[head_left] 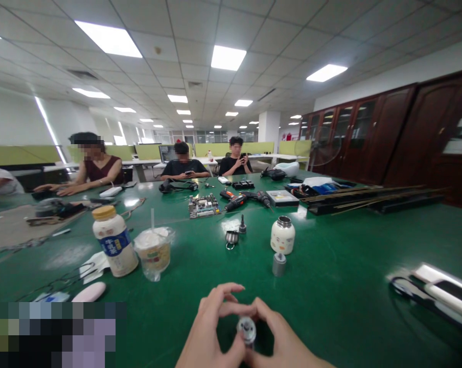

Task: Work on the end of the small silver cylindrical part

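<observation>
Low in the middle of the head view, a small silver metal cylinder [248, 330] with small holes in its round end face is held between my two hands. My left hand [211, 327] has its thumb against the cylinder's near side, its fingers curved over toward the right. From the other side my right hand [279, 335] closes in, index finger meeting the left fingers behind the cylinder and thumb low beside it. The lower part of the cylinder is hidden. Beyond my hands, another grey metal cylinder [279, 265] stands upright before a white open-mouthed bottle [282, 235].
A metal piece with a ring [231, 239] and a dark stepped part [242, 224] stand mid-table. Left are a yellow-capped bottle [115, 243] and a bagged cup [153, 250]. Farther back are a circuit board [204, 205] and power drills [236, 202]. Several people sit beyond.
</observation>
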Demonstrator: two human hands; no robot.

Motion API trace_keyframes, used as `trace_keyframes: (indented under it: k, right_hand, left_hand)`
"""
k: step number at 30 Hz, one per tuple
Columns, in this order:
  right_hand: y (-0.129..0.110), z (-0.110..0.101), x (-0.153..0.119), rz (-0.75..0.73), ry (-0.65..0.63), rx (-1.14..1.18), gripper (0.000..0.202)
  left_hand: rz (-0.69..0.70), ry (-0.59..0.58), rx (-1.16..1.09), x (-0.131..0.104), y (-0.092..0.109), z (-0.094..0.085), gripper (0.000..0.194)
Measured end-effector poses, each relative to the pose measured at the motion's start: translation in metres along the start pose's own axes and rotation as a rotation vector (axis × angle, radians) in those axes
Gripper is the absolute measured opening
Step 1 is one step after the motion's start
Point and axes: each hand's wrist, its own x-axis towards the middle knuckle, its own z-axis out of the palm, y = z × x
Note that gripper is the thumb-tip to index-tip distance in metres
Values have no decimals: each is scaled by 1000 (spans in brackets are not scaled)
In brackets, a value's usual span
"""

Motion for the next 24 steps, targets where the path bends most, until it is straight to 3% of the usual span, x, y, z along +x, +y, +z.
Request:
trace_keyframes:
  k: [4,10,16,20,24]
  right_hand:
    - [-3,0,-2,-7,-4,0,26]
    - [-4,0,-2,14,6,-56,24]
    - [-5,-4,-2,47,-27,-70,28]
    - [-5,-4,-1,50,-41,-48,29]
    - [-4,-4,-1,53,-36,-55,29]
  left_hand:
    - [-15,59,22,-1,0,3,53]
    - [-42,-13,7,6,-1,-2,54]
    - [-133,212,81,11,-26,-10,37]
    - [-178,87,150,5,-49,-3,30]
    - [-199,68,209,2,-53,-1,33]
